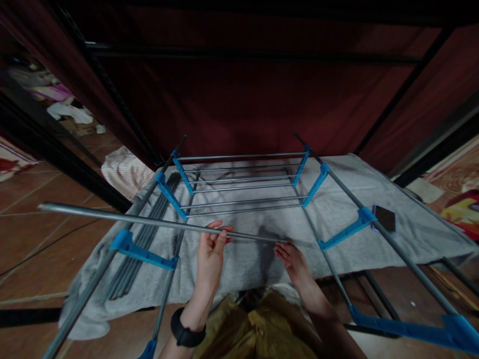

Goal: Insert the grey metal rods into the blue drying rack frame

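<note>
A long grey metal tube (149,220) lies across the rack in the air, its far-left end reaching past the side frame. My left hand (211,249) pinches it between thumb and fingers near the right part. At the tube's right end, my right hand (291,257) has its fingers closed around the tip. Around both hands stands a rack of grey tubes with blue plastic brackets (348,228). Several crossbars (243,187) join its two sides at the back, while the near brackets (144,253) have no bars between them.
A grey cloth (247,259) covers the surface under the rack. Several loose tubes (144,239) lie at the left, and a dark phone (384,218) rests at the right. Behind hangs a dark red curtain (239,104) on a black frame. Tiled floor (33,239) shows at the left.
</note>
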Demonstrator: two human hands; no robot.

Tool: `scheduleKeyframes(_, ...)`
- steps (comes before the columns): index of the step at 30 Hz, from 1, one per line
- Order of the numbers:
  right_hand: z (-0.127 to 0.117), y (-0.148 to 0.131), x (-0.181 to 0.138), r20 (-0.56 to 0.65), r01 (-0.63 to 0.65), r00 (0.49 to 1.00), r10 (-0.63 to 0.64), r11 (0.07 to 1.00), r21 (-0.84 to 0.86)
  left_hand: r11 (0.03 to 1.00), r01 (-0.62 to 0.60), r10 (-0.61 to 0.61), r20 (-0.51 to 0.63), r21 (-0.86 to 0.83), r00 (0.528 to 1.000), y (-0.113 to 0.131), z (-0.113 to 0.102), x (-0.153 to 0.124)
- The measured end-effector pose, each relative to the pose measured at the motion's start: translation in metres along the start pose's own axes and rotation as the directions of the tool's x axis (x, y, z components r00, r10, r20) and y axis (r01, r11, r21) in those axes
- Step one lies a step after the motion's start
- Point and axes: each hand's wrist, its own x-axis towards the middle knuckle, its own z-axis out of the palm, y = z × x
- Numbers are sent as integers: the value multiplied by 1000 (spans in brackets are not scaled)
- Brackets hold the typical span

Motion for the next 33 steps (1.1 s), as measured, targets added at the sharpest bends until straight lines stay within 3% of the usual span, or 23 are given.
scheduleKeyframes(12,17,26,-27,111,-92,989,100,993,-74,998,6,-11,65,69,998,-15,7,-6)
scheduleKeyframes(20,41,29,-42,126,-171,971,202,961,-219,987,-32,12,129,155,992,-25,13,-12)
scheduleKeyframes(28,54,38,-55,197,-240,937,289,941,-238,976,-8,-28,163,216,986,-41,14,-15)
scheduleKeyframes(33,55,35,-58,195,-246,930,312,921,-301,948,-78,10,218,308,976,-45,7,-13)
